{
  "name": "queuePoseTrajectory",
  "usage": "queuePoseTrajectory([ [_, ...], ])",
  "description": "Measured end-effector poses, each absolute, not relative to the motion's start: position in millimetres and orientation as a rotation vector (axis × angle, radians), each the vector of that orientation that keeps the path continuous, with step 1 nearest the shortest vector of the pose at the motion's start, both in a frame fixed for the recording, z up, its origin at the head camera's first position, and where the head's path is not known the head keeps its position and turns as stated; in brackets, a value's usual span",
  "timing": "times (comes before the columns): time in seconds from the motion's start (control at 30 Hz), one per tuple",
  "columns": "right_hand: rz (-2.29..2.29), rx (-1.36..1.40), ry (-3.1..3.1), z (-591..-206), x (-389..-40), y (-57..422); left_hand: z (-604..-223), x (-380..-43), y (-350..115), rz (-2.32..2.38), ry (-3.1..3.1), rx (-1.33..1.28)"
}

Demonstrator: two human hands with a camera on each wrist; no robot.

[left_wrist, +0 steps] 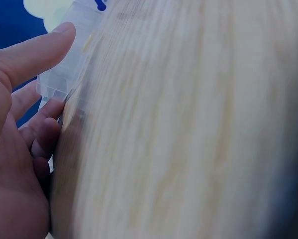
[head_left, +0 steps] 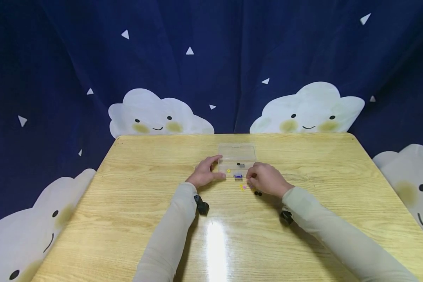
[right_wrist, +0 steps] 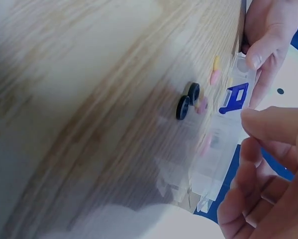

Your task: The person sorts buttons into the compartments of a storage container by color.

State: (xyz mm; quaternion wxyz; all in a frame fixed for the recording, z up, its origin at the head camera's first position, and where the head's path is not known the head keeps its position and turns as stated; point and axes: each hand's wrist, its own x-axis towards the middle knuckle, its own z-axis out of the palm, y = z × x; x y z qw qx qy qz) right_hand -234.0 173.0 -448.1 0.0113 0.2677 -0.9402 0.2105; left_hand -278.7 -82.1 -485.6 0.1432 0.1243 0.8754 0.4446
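A clear plastic box (head_left: 237,151) lies with its lid raised at the back and a blue latch (right_wrist: 235,98) on its front. My left hand (head_left: 203,172) holds the box's left end, thumb along the front and fingers behind. At the right end is my right hand (head_left: 268,181), fingers curled and thumb near the index fingertip; whether something small sits between them is hidden. Inside the box are a yellow ring-like piece (head_left: 228,170) and small dark pieces (head_left: 240,165). In front lie two black discs (right_wrist: 183,107), with small pink pieces (right_wrist: 215,77) and a yellow piece (right_wrist: 217,62).
The wooden table (head_left: 144,219) spreads around the box, with a bright glare near its front. Behind its far edge hangs a dark blue curtain (head_left: 211,70) with white clouds. Small black devices are strapped at both wrists.
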Motion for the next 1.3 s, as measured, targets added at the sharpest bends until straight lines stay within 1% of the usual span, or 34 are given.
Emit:
queuePoseTrajectory([
  [0.7,0.716,0.714,-2.863,-440,-248,176,-488,-276,-84,1.293,2.522,0.339],
  [1.3,0.816,0.544,-2.893,-430,-270,180,-489,-279,-83,1.268,2.541,0.357],
])
